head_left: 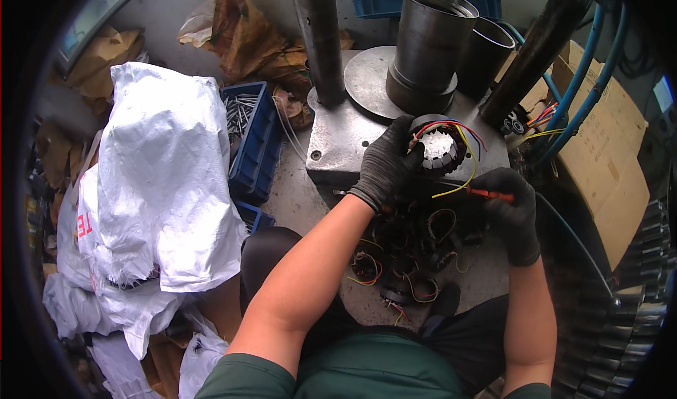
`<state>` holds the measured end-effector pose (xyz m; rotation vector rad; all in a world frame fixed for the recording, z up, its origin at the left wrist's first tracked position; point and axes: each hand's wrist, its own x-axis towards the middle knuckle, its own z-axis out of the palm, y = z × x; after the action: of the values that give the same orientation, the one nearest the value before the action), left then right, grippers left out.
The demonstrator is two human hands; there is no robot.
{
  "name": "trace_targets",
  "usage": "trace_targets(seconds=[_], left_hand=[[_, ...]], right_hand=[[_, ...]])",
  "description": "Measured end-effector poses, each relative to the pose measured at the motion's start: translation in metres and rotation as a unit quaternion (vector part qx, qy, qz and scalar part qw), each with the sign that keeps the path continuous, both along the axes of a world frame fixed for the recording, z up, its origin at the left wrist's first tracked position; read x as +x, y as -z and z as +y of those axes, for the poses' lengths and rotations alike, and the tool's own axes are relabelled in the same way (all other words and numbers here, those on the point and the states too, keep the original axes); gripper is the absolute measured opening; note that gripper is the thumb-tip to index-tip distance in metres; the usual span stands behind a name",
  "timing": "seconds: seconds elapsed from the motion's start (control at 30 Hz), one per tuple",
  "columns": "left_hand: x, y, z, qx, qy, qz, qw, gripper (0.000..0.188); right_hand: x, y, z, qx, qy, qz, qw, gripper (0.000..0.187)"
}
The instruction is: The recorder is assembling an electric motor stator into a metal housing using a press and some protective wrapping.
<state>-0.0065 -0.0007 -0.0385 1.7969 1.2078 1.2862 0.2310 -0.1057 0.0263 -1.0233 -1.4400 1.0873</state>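
My left hand (388, 160), in a dark glove, grips a motor stator (443, 163) by its left side, over the front of a metal press plate (331, 139). Red, blue and yellow wires run around the stator's ring, and one yellow wire hangs below it. In my gloved right hand (516, 212), just to the right, is a screwdriver (491, 195) with a red handle. Its tip points left toward the stator; whether it touches is too small to tell. Below both hands, several more wired stators (368, 266) lie in a loose pile.
A steel cylinder (429, 50) stands on the plate between two thick columns (319, 43). A blue crate (255, 141) of metal pins and white sacks (169, 166) are at left. Blue hoses (584, 81), cardboard (606, 166) and stacked metal parts (624, 321) line the right.
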Motion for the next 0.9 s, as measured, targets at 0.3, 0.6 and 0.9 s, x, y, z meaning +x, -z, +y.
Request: trace_targets(seconds=[0.3,0.6,0.9], left_hand=[[0.000,0.001,0.000,0.011,-0.008,0.014,1.000,0.045],[-0.001,0.006,0.001,0.011,-0.019,0.013,1.000,0.046],[-0.001,0.009,0.000,0.070,-0.018,0.022,0.997,0.049]], right_hand=[[-0.008,0.014,0.000,0.080,0.031,-0.101,0.991,0.031],[-0.019,0.003,-0.005,0.208,0.011,-0.264,0.942,0.030],[-0.010,0.019,0.003,-0.048,0.118,-0.005,0.992,0.016]])
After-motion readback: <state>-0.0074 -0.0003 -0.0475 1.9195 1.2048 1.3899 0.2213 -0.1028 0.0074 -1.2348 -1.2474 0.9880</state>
